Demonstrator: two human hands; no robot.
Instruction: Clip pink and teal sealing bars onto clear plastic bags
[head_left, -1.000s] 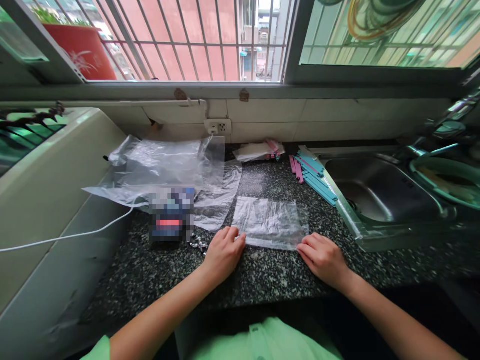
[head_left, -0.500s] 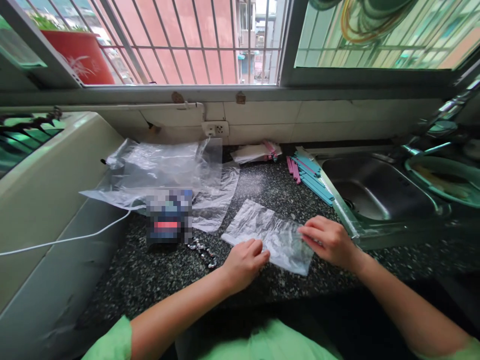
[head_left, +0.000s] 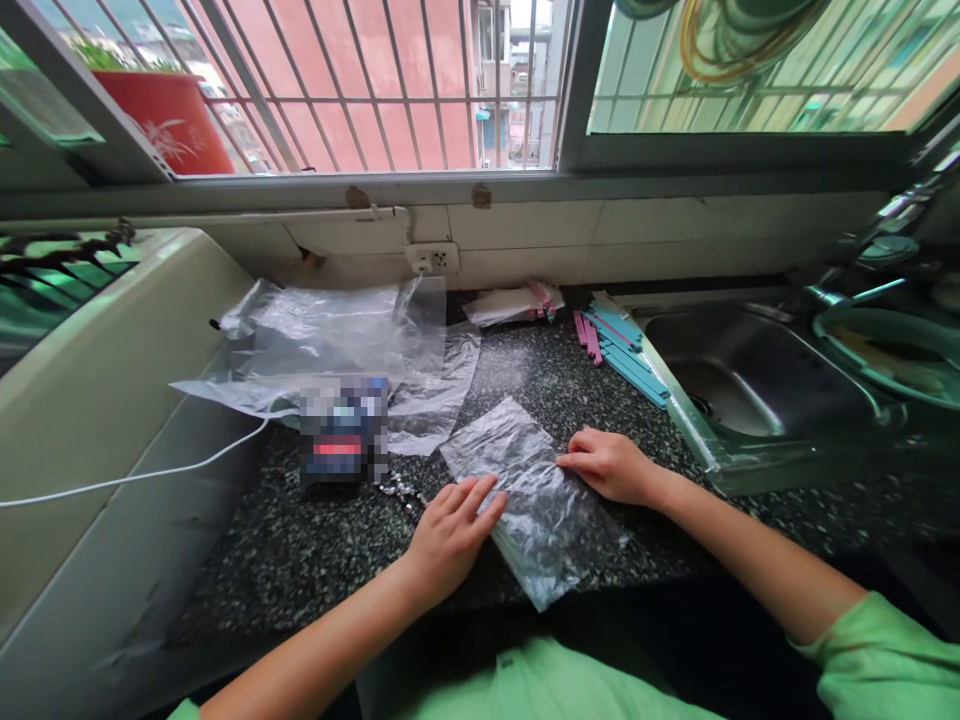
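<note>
A clear, crinkled plastic bag (head_left: 532,500) lies on the dark speckled counter in front of me, one corner pointing to the counter's front edge. My left hand (head_left: 456,525) rests on the bag's left edge, its fingers stretched out and slightly spread. At the opposite upper right edge, my right hand (head_left: 611,467) pinches the plastic between thumb and forefinger, the other fingers curled. Larger clear plastic sheets or bags (head_left: 345,330) lie behind on the left.
Blue strips (head_left: 630,365) and short pink strips (head_left: 589,338) lie beside the metal sink (head_left: 750,370). A flat bundle with pink ends (head_left: 514,303) is near the wall. On the left are a blurred-out object (head_left: 341,435) and a white cable (head_left: 172,470).
The bag has turned, so a corner now points towards me. My left hand has moved left and its fingers have straightened. My right hand has shifted left along with the bag's edge.
</note>
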